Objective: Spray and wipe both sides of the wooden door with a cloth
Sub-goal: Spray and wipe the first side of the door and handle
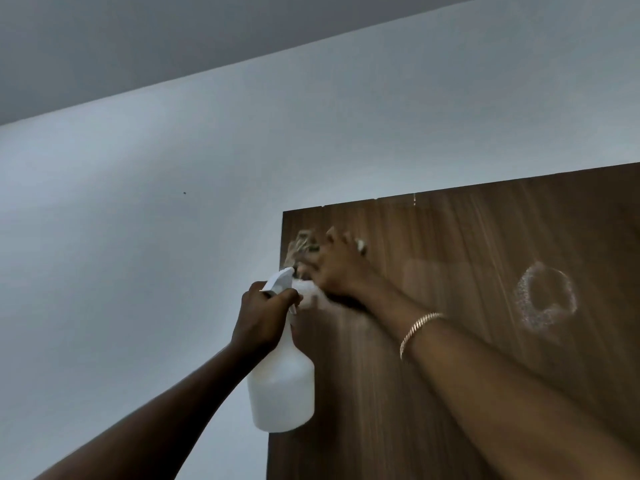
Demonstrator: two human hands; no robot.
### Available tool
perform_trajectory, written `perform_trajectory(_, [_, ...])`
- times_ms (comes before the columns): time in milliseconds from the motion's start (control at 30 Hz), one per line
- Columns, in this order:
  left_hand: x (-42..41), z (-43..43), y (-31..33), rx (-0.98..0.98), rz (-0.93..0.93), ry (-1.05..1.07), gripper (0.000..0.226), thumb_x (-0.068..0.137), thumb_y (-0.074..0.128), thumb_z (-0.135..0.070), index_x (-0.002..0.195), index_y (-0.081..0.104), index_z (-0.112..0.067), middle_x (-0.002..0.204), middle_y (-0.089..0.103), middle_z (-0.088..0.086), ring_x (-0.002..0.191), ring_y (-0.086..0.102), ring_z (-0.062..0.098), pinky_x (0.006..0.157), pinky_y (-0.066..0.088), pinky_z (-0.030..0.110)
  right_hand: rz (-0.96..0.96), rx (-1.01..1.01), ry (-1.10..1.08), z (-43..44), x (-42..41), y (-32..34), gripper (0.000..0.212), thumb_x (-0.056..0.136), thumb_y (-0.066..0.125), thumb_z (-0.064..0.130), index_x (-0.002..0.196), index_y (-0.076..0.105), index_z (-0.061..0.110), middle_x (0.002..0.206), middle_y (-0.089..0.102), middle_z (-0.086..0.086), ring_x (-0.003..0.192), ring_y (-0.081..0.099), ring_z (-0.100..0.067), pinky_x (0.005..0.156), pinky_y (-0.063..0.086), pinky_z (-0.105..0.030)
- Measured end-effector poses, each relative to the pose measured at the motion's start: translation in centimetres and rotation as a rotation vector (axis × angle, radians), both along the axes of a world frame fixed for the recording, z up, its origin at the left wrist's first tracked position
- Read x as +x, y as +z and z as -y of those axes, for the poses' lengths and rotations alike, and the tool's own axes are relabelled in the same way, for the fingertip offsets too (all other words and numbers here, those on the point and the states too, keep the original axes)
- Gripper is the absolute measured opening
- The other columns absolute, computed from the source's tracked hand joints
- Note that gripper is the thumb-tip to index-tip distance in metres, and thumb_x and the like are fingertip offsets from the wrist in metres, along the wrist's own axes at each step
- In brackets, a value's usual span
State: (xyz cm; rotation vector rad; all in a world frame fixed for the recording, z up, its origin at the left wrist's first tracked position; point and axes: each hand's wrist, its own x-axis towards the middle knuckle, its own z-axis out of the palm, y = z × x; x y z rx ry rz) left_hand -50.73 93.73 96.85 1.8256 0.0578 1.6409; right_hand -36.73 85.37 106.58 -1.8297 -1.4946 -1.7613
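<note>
My right hand (337, 268) presses the cloth (303, 245) flat against the wooden door (450, 375), fingers spread (blurred, so I read the grip loosely), just under its top left corner. The unwiped ring of spray (545, 299) lies well to that hand's right and a little lower, so I judge the next stroke runs rightward. My left hand (265, 313) is wrapped round the neck of the upright spray bottle (282, 393), at the door's left edge. A pale wall (138, 237) and a grey ceiling (173, 46) lie beyond.

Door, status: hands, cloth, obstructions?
Left hand grips spray bottle. Right hand presses cloth on door, top left corner. Spray ring unwiped at right. Nothing blocking.
</note>
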Motion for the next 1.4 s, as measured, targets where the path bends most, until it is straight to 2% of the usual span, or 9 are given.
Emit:
perform_trajectory(133, [1.2, 2.2, -1.0, 0.046, -0.022, -0.086, 0.025, 0.076, 0.067, -0.022, 0.088, 0.076, -0.002, 0.066, 0.069, 0.016, 0.059, 0.064, 0.024, 0.062, 0.052, 0.045, 0.085, 0.005, 0.088, 6.7, 4.9, -6.6, 0.037, 0.101, 0.043, 0.051, 0.134, 0.059, 0.044, 0.133, 0.048, 0.005, 0.115, 0.042, -0.022, 0.098, 0.038, -0.044])
perform_trajectory(333, [5.4, 7.4, -1.4, 0.034, -0.12, -0.286, 0.039, 0.074, 0.067, -0.024, 0.101, 0.07, 0.004, 0.086, 0.073, 0.027, 0.061, 0.07, 0.04, 0.055, 0.058, 0.043, -0.141, 0.717, -0.006, 21.3, 14.6, -5.8, 0.039, 0.096, 0.047, 0.046, 0.128, 0.067, 0.038, 0.126, 0.051, -0.005, 0.104, 0.047, -0.037, 0.09, 0.046, -0.05])
perform_trajectory(533, [8.7, 11.8, -0.2, -0.038, -0.087, -0.364, 0.011, 0.088, 0.061, -0.002, 0.079, 0.06, 0.003, 0.07, 0.065, 0.021, 0.05, 0.064, 0.034, 0.051, 0.053, 0.036, -0.461, 1.099, -0.039, 24.0, 15.1, 1.0, 0.035, 0.095, 0.057, 0.036, 0.129, 0.065, 0.036, 0.141, 0.041, -0.006, 0.123, 0.039, -0.04, 0.103, 0.035, -0.054])
perform_trajectory(633, [9.5, 12.0, 0.3, -0.049, -0.043, -0.401, 0.011, 0.09, 0.061, -0.005, 0.094, 0.064, 0.004, 0.079, 0.073, 0.023, 0.054, 0.068, 0.033, 0.051, 0.054, 0.036, -0.429, 0.795, -0.021, 19.9, 11.5, 4.9, 0.037, 0.096, 0.052, 0.043, 0.131, 0.061, 0.039, 0.158, 0.028, -0.006, 0.134, 0.032, -0.045, 0.111, 0.027, -0.059])
perform_trajectory(800, [9.9, 11.9, 0.2, -0.079, 0.004, -0.412, 0.014, 0.086, 0.063, -0.003, 0.087, 0.067, 0.01, 0.074, 0.072, 0.023, 0.054, 0.067, 0.037, 0.056, 0.056, 0.044, 0.089, 0.033, -0.002, 17.4, 10.5, -0.9, 0.041, 0.098, 0.044, 0.053, 0.135, 0.059, 0.045, 0.147, 0.045, 0.001, 0.123, 0.041, -0.028, 0.103, 0.036, -0.045])
perform_trajectory(967, [9.3, 9.8, -0.1, -0.107, -0.031, -0.382, 0.031, 0.087, 0.065, -0.01, 0.108, 0.062, 0.012, 0.076, 0.074, 0.018, 0.051, 0.066, 0.032, 0.048, 0.054, 0.035, -0.254, 0.752, 0.006, 20.8, 13.5, 3.3, 0.039, 0.092, 0.049, 0.044, 0.127, 0.065, 0.039, 0.138, 0.045, -0.007, 0.116, 0.045, -0.039, 0.1, 0.04, -0.051])
perform_trajectory(1100, [9.8, 9.7, 0.7, -0.097, -0.001, -0.378, 0.047, 0.069, 0.067, -0.021, 0.1, 0.065, 0.013, 0.073, 0.073, 0.02, 0.053, 0.066, 0.035, 0.055, 0.056, 0.043, -0.142, 0.307, -0.036, 12.9, 6.3, 6.3, 0.04, 0.098, 0.051, 0.034, 0.137, 0.057, 0.034, 0.152, 0.031, -0.007, 0.129, 0.034, -0.039, 0.107, 0.033, -0.05])
perform_trajectory(1200, [10.4, 10.3, 1.0, -0.085, 0.006, -0.394, 0.029, 0.071, 0.066, -0.017, 0.083, 0.068, 0.01, 0.073, 0.072, 0.024, 0.056, 0.068, 0.042, 0.058, 0.055, 0.046, 0.07, -0.012, 0.014, 13.9, 7.7, 1.5, 0.038, 0.102, 0.05, 0.041, 0.14, 0.056, 0.04, 0.151, 0.035, -0.004, 0.131, 0.032, -0.03, 0.105, 0.03, -0.046])
perform_trajectory(1400, [11.3, 10.4, 0.2, -0.086, -0.059, -0.408, 0.027, 0.087, 0.065, -0.008, 0.104, 0.064, 0.014, 0.081, 0.075, 0.022, 0.048, 0.065, 0.034, 0.047, 0.051, 0.032, -0.155, 0.453, 0.024, 17.0, 10.1, 7.4, 0.038, 0.099, 0.052, 0.035, 0.137, 0.058, 0.041, 0.145, 0.037, -0.007, 0.124, 0.037, -0.037, 0.108, 0.034, -0.053])
